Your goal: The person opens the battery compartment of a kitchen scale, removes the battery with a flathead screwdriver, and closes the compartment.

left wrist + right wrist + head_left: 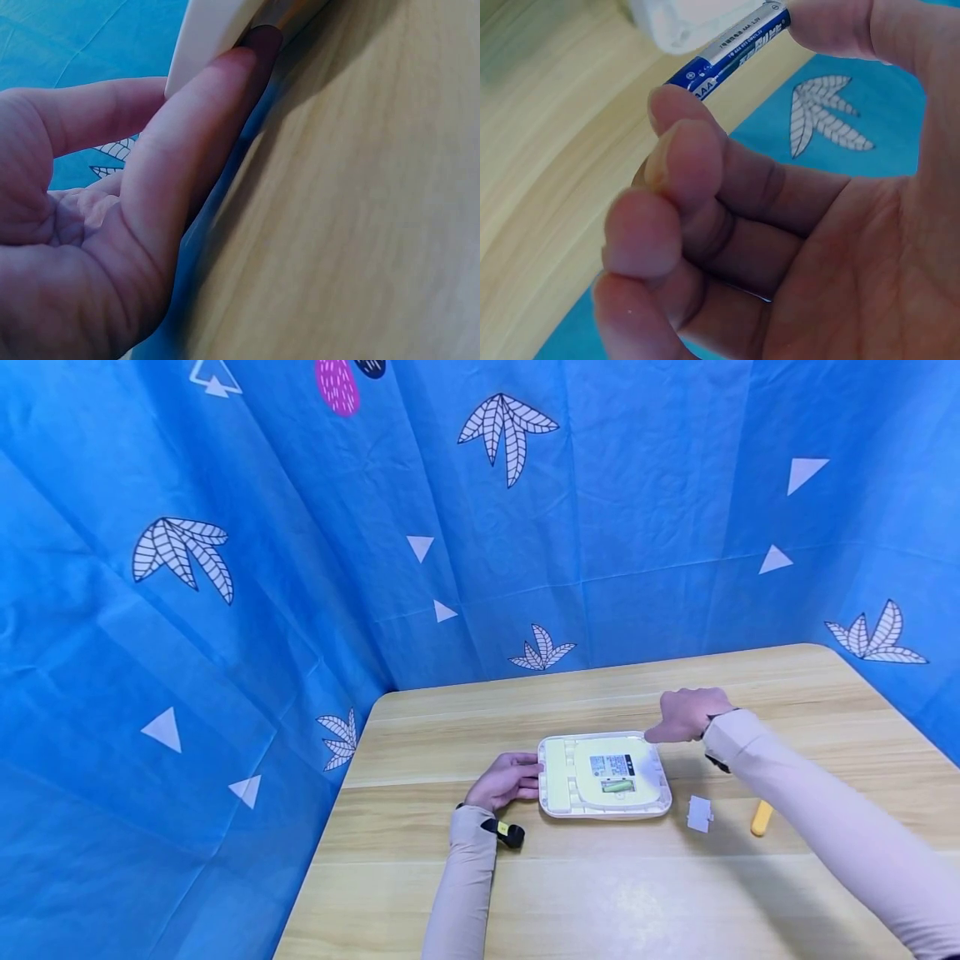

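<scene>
A flat white device [560, 781] with rounded corners lies underside up, showing a printed label [609, 766] and a small battery slot with a green battery [618, 786] in it. My left hand [508, 781] grips the device's left edge, fingers at its rim, as the left wrist view shows too. Above the far right corner, my right hand [686, 714] pinches a blue and silver AAA battery [727, 49] between thumb and index finger; the other fingers are curled. A corner of the device [676, 26] appears behind that battery in the right wrist view.
A small white cover [700, 814] lies on the wooden table [585, 893] right of the device. Farther right is a yellow-orange handle [761, 818], partly hidden by my right sleeve. Blue patterned curtains [637, 527] stand behind the table and along its left.
</scene>
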A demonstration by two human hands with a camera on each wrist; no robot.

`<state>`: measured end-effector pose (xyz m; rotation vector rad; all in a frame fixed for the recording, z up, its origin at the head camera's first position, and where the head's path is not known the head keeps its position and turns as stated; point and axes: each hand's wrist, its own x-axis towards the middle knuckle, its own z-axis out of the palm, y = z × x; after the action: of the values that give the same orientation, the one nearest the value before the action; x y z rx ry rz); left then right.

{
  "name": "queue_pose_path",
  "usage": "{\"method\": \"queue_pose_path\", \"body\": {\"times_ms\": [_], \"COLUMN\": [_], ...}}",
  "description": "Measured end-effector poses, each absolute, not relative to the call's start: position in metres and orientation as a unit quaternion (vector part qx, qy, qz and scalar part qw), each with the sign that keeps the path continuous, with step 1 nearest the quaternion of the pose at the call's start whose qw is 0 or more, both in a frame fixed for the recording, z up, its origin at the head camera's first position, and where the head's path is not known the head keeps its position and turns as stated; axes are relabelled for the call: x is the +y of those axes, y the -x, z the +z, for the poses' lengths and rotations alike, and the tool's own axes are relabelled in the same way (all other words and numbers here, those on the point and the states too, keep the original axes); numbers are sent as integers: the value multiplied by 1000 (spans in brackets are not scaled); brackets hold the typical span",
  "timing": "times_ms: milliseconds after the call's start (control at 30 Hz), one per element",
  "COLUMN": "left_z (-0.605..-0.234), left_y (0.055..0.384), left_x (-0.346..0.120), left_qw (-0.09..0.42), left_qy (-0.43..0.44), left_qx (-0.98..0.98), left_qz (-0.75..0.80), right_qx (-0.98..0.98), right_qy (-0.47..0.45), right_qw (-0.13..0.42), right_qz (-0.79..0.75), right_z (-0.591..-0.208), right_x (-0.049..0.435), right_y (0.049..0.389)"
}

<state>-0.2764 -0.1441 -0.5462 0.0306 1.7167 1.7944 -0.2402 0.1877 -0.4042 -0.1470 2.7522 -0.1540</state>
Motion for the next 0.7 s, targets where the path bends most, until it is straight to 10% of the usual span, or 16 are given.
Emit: {"method": "queue_pose_path", "body": {"times_ms": [700], "left_z": [-549], "left_y": [276], "left_x": [-145], "left_qw": [324], "left_qy": [-12], "left_qx": [653], "left_qz": [684], "right_qx": [981], "right_qy": [60], "right_qw": [173], "right_qz": [-56], "right_z": [-406], "right_x": [247], "right_y": [250]}}
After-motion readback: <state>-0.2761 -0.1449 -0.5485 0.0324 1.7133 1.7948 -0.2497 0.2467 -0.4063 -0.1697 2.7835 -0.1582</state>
